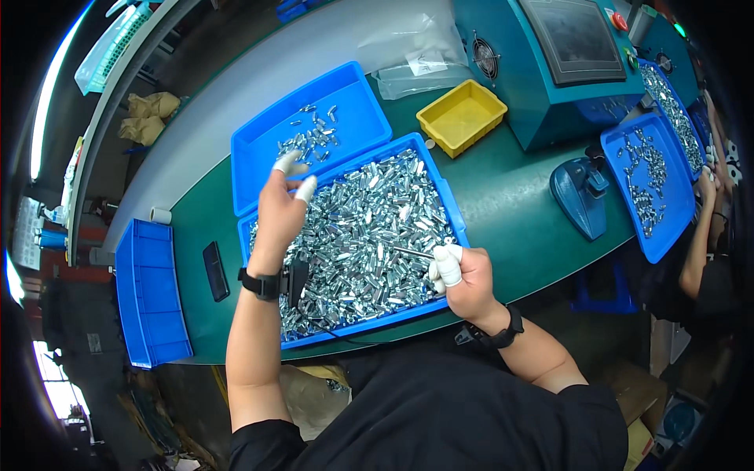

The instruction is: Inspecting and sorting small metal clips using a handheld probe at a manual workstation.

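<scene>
Over a blue tray [452, 206] of metal parts [361, 235], the right hand [465, 276] grips a thin rod [412, 253]; the left hand [281, 210] apparently pinches something small.

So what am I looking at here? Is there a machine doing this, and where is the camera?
No machine does the handling: a person works with bare hands, filmed from a camera on their head looking down. The left hand, with white fingertip covers, hovers over a blue tray heaped with small shiny metal parts. The right hand pinches a thin metal rod. Behind sit a second blue tray with few parts, a yellow tray and a teal machine on the green table.
</scene>
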`<state>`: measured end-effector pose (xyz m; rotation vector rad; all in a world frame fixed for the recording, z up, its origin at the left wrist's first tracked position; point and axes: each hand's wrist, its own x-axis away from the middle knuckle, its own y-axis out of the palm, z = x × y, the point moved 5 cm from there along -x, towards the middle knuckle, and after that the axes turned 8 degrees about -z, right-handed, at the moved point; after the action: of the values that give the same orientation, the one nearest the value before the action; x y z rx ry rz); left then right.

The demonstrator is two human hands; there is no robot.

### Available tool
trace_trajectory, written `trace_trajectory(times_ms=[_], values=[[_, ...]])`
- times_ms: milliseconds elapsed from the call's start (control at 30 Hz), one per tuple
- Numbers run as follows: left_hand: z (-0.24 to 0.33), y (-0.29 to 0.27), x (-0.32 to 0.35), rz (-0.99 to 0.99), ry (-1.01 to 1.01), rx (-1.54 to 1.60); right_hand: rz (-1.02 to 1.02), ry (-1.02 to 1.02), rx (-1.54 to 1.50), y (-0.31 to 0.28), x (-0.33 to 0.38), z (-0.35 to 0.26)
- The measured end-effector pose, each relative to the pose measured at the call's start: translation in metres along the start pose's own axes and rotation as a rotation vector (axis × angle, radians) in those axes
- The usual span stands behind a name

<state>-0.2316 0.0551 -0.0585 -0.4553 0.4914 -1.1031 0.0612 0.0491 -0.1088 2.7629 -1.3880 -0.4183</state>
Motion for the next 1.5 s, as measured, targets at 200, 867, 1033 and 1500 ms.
trace_trajectory(times_ms=[200,867,1033,1500], values=[[0.022,0.033,0.045,-0.360,0.223,-0.503,-0.028,-0.032,0.020,0.002,-0.006,-0.001],[0.019,0.025,0.086,-0.379,0.027,0.344,-0.076,0.039,0.047,0.015,-0.013,0.019],[0.024,0.045,0.098,-0.488,-0.028,0.519,-0.125,0.066,0.074,0.018,-0.016,0.024],[0.037,0.073,0.124,-0.429,-0.123,0.660,-0.218,-0.044,0.089,0.025,-0.014,0.002]])
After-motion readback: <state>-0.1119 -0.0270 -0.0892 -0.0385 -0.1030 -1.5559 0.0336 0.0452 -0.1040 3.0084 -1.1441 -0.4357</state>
